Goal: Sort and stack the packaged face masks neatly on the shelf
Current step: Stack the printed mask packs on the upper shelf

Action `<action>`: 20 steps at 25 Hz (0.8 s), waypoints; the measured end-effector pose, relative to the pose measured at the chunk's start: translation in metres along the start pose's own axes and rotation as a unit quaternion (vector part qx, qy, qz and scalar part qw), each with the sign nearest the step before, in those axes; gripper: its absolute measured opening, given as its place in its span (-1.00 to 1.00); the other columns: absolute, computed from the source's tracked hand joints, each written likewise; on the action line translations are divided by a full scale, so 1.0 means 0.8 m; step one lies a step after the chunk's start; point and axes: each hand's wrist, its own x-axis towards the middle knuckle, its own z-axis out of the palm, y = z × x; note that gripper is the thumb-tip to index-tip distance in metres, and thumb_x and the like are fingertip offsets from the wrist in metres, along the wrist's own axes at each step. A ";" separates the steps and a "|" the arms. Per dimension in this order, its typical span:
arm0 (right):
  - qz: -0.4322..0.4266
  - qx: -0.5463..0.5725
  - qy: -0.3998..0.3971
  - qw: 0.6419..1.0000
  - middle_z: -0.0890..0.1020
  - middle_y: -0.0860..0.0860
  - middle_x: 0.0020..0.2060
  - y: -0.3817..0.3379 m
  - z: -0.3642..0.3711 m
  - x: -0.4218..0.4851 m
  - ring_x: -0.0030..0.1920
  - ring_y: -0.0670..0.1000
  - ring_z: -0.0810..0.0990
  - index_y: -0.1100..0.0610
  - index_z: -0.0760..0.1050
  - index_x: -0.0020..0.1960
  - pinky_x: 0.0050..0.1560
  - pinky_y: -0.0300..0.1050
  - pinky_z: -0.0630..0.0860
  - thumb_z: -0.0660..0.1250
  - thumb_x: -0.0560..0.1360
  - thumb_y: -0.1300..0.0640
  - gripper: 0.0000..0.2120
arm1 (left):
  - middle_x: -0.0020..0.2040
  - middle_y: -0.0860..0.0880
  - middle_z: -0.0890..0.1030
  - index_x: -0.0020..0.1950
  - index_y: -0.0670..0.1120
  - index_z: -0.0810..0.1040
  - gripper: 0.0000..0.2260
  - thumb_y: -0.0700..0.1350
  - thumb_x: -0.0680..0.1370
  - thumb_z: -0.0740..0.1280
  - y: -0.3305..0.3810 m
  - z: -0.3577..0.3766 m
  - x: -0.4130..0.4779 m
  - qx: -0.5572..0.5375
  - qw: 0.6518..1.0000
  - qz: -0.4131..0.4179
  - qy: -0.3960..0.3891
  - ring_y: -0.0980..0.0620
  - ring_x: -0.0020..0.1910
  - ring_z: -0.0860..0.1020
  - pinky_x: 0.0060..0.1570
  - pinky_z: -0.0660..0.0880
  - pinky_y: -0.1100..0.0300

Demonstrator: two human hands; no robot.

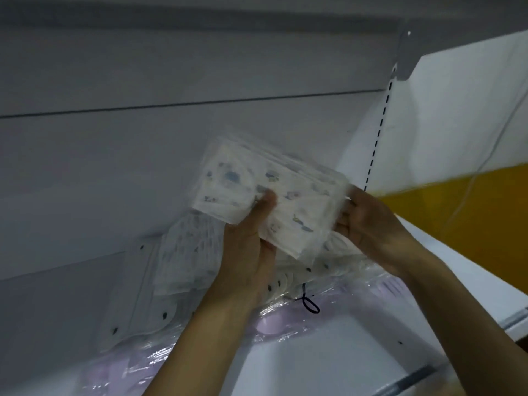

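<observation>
I hold a bundle of packaged white face masks with small blue prints (288, 192) up above the shelf, tilted down to the right. My left hand (251, 252) grips its lower left edge, thumb on top. My right hand (368, 221) pinches its right end. Below them, more packaged masks lie on the white shelf (328, 347): a printed pack (185, 252), a white pack with dark dots (137, 298) at the left, and lilac packs in clear wrap (274, 324) near the front.
The grey back panel (143, 152) rises behind the masks. A slotted upright (377, 132) stands at the right, with a white and yellow board (457, 138) beyond it. A dark elastic loop (310, 305) lies on the lilac packs. The shelf's front rail (414, 378) runs at the lower right.
</observation>
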 end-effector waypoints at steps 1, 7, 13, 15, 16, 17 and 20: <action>-0.027 -0.009 0.016 0.999 0.64 0.19 0.08 -0.007 0.017 -0.007 0.09 0.16 0.63 0.23 0.46 0.26 0.03 -0.18 0.56 0.46 0.37 0.06 -0.48 | 0.19 -0.13 0.62 0.29 -0.13 0.50 -0.62 -0.28 0.48 0.37 0.001 0.003 -0.002 0.039 0.999 0.019 -0.025 -0.11 0.19 0.58 0.19 0.51 -0.10; -0.051 0.105 0.105 0.988 0.70 0.05 -0.02 -0.010 0.144 -0.050 -0.01 0.03 0.69 0.16 0.54 0.15 -0.11 -0.16 0.61 0.38 0.37 0.28 -0.66 | 0.07 -0.10 0.67 0.11 -0.09 0.62 -0.60 -0.14 0.29 0.52 0.060 -0.038 -0.039 0.140 0.987 0.075 0.015 -0.10 0.09 0.62 0.09 0.55 -0.07; -0.059 -0.022 0.095 0.994 0.70 -0.19 -0.19 0.020 0.321 -0.054 -0.13 -0.20 0.66 0.02 0.55 -0.06 -0.14 -0.35 0.55 0.51 0.36 0.28 -0.74 | 0.04 0.00 0.66 0.15 -0.14 0.57 -0.54 -0.12 0.31 0.59 0.258 -0.207 -0.107 0.409 0.887 0.181 0.111 0.16 0.02 0.61 0.00 0.51 0.32; -0.071 -0.047 0.071 0.994 0.68 -0.16 -0.14 0.037 0.391 -0.052 -0.08 -0.20 0.65 0.01 0.54 -0.04 -0.04 -0.33 0.54 0.53 0.37 0.21 -0.75 | -0.02 0.08 0.64 0.05 -0.07 0.57 -0.70 -0.12 0.37 0.54 0.315 -0.255 -0.142 0.579 0.790 0.154 0.135 0.34 -0.12 0.56 -0.14 0.40 0.51; -0.073 -0.060 0.055 0.994 0.67 -0.14 -0.07 0.053 0.429 -0.053 -0.01 -0.15 0.64 0.02 0.53 0.03 0.04 -0.25 0.53 0.53 0.37 0.15 -0.72 | -0.03 0.08 0.64 0.03 -0.05 0.56 -0.74 -0.12 0.40 0.52 0.339 -0.282 -0.161 0.630 0.748 0.133 0.161 0.33 -0.14 0.55 -0.17 0.38 0.51; -0.071 -0.066 0.040 0.994 0.65 -0.13 -0.02 0.068 0.466 -0.057 0.05 -0.11 0.62 -0.01 0.52 0.08 0.10 -0.20 0.52 0.53 0.37 0.09 -0.67 | -0.03 0.07 0.63 0.05 -0.03 0.54 -0.74 -0.10 0.42 0.51 0.359 -0.306 -0.182 0.653 0.724 0.116 0.190 0.26 -0.12 0.56 -0.16 0.39 0.46; -0.049 -0.128 -0.021 0.990 0.58 -0.28 -0.03 0.106 0.527 -0.076 0.03 -0.25 0.57 -0.17 0.42 0.11 0.01 -0.41 0.46 0.54 0.35 0.02 -0.57 | -0.06 0.12 0.64 0.10 0.06 0.50 -0.60 0.08 0.33 0.51 0.376 -0.370 -0.227 0.649 0.709 0.075 0.266 0.05 -0.05 0.61 -0.09 0.51 0.20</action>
